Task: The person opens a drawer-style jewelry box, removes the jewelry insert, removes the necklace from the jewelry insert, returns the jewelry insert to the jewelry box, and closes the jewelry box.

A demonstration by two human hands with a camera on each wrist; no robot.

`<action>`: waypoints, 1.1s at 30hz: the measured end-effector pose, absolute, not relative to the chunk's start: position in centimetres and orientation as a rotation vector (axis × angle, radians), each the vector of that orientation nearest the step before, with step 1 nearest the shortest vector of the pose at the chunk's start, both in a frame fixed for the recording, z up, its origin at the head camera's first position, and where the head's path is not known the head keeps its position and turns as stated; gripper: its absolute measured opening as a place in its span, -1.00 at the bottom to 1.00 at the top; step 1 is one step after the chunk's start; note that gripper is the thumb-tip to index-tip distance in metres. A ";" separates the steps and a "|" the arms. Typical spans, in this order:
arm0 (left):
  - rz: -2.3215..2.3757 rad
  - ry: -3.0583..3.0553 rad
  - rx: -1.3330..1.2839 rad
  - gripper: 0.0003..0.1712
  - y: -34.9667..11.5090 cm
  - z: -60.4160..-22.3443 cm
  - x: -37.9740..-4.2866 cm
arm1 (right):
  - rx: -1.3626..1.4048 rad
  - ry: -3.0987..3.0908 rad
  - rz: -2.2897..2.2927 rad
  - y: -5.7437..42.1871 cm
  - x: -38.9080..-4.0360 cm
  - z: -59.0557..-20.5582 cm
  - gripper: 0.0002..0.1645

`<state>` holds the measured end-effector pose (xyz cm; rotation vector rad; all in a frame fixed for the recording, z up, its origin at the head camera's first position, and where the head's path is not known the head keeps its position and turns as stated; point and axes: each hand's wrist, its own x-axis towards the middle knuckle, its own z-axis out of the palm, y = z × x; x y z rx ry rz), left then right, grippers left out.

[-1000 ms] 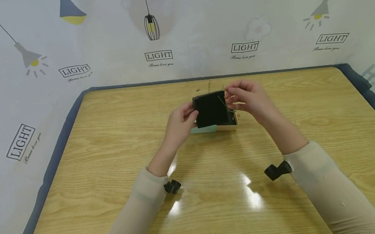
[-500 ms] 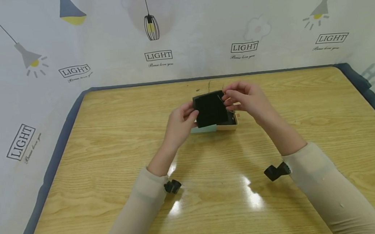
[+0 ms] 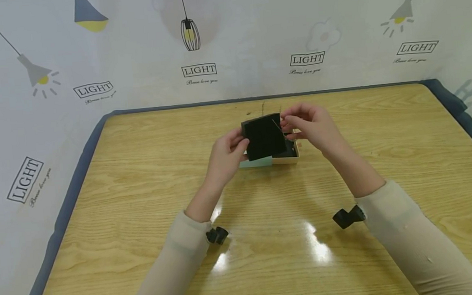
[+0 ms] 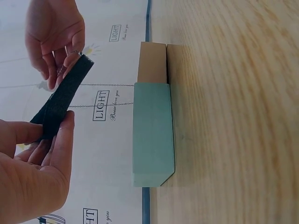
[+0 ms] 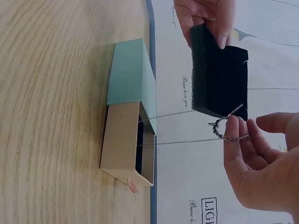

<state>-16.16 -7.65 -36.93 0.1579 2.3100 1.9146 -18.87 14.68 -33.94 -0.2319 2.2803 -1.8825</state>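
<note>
My left hand holds a square black foam pad by its left edge, thumb in front and fingers behind, tilted up above the box. At the pad's opposite edge, my right hand pinches a thin silver necklace, part of which lies across the pad's corner. Two strands of its chain hang from the pad and fingers down into the box. That box has a mint-green sleeve and a beige drawer pulled partly out, with black lining inside.
The wooden table carries the box near its back edge. Behind it hangs a white backdrop printed with lamps. A small black camera mount sits at the right cuff, another mount at the left.
My right hand has shifted slightly left, bringing its fingertips and the necklace closer against the pad's edge. The left hand, pad and box look almost unmoved.
</note>
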 end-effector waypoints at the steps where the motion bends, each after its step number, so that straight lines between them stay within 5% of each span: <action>1: 1.918 2.307 0.157 -0.57 -7.7 -36.9 -16.2 | -0.233 2.281 -1.882 14.7 -18.9 -34.0 -0.73; 33: 1.912 2.326 0.122 -0.60 -8.0 -37.8 -16.2 | -0.200 2.350 -1.605 14.4 -18.7 -34.7 -0.60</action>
